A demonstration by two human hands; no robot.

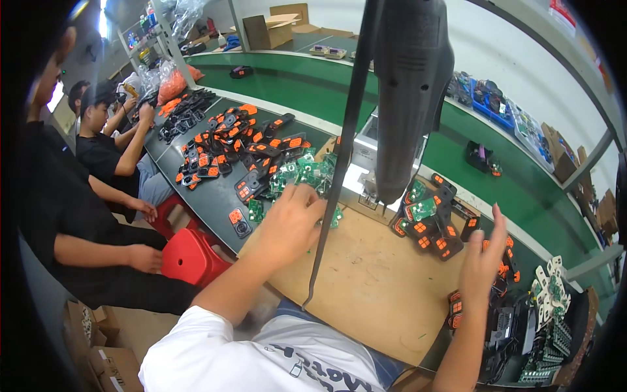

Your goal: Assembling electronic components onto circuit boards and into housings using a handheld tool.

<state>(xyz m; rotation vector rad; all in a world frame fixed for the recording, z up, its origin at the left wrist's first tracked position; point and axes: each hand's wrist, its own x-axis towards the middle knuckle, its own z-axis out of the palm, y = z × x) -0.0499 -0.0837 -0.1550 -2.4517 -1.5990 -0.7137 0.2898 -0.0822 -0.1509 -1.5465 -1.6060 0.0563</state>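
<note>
My left hand [292, 219] is at the near edge of a heap of small green circuit boards [307, 171], its fingers curled down; what lies under the fingertips is hidden. My right hand [482, 264] is raised above the right side of the tan work board [372, 268], fingers stretched out, holding nothing. Beside it are black plastic housings with orange buttons [444, 238], one with a green circuit board [422, 209] on top. Between my hands hangs a dark power screwdriver [411, 91], its tip above a silver metal box [367, 173].
A large heap of black-and-orange housings [225, 140] covers the bench to the left. A thin dark rod [339, 176] crosses the view. Behind runs a green conveyor [522, 189]. White and green board panels [552, 294] stand at right. People sit and stand at left near a red stool [192, 255].
</note>
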